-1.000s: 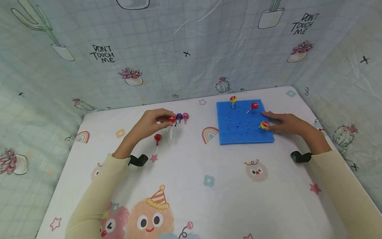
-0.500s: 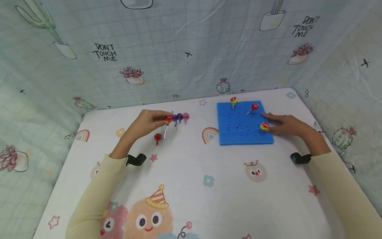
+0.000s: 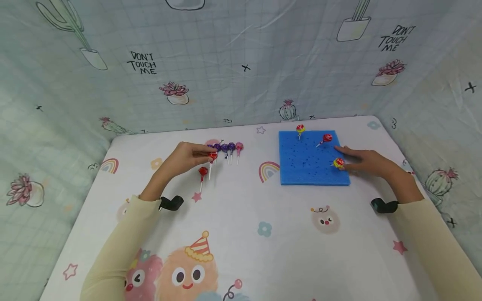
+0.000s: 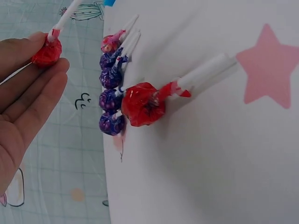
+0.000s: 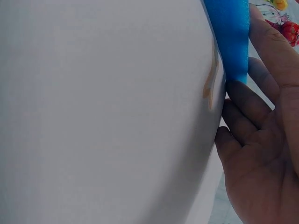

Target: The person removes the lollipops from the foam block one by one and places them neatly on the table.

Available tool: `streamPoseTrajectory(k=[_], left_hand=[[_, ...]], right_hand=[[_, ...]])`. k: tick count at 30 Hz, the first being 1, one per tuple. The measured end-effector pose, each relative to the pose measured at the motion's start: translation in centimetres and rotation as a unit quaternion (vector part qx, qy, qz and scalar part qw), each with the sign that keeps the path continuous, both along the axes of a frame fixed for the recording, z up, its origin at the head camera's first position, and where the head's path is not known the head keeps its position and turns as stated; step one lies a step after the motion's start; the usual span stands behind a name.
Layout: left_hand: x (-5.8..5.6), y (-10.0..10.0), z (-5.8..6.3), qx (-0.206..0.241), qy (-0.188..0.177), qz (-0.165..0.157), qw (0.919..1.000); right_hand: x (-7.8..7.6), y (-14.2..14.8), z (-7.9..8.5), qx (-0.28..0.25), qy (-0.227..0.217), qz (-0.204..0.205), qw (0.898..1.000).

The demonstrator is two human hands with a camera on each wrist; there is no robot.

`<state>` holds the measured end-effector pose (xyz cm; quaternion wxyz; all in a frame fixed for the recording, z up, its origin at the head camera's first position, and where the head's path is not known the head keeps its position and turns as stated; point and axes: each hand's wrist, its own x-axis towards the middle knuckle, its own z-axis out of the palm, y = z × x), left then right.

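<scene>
My left hand (image 3: 184, 159) pinches a red lollipop (image 4: 47, 52) by its wrapped head between thumb and fingers, its white stick pointing away from the palm. Another red lollipop (image 3: 203, 171) lies on the table just below that hand. Behind the fingers is a row of several purple lollipops (image 3: 224, 148), with a pink lollipop (image 3: 239, 146) at its right end. My right hand (image 3: 370, 165) rests along the right edge of a blue foam board (image 3: 305, 163), thumb and fingers spread. Beside its thumb, a yellow-and-red lollipop (image 3: 338, 163) is stuck in the foam.
Toward the board's far side stand a second yellow-and-red lollipop (image 3: 300, 129) and a tilted red lollipop (image 3: 327, 138). Small dark holes dot the foam. A printed white cloth (image 3: 241, 251) covers the table, and a patterned curtain (image 3: 211, 62) hangs behind it.
The left hand has drawn the red lollipop leftward and nearer, uncovering more of the purple ones. The right hand keeps its place at the board. The head view has shifted slightly.
</scene>
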<state>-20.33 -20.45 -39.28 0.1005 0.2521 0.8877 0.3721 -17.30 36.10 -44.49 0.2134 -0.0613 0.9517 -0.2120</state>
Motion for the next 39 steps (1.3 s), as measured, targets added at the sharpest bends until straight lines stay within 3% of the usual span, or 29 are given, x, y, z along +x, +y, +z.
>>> streamPoseTrajectory(k=[10, 18, 23, 39], left_hand=[[0.1, -0.2, -1.4, -0.023, -0.022, 0.013, 0.9994], [-0.2, -0.2, -2.4, -0.006, -0.029, -0.006, 0.9995], [-0.5, -0.1, -2.8, -0.008, -0.029, -0.017, 0.9994], [-1.3, -0.4, -2.9, -0.075, -0.003, -0.031, 0.9967]], right_hand=[[0.3, 0.1, -0.1, -0.004, 0.014, 0.006, 1.0], [0.5, -0.1, 0.2, -0.004, 0.01, 0.003, 1.0], [0.3, 0.1, -0.1, -0.008, 0.018, 0.005, 1.0], [0.2, 0.2, -0.2, -0.004, 0.02, 0.01, 1.0]])
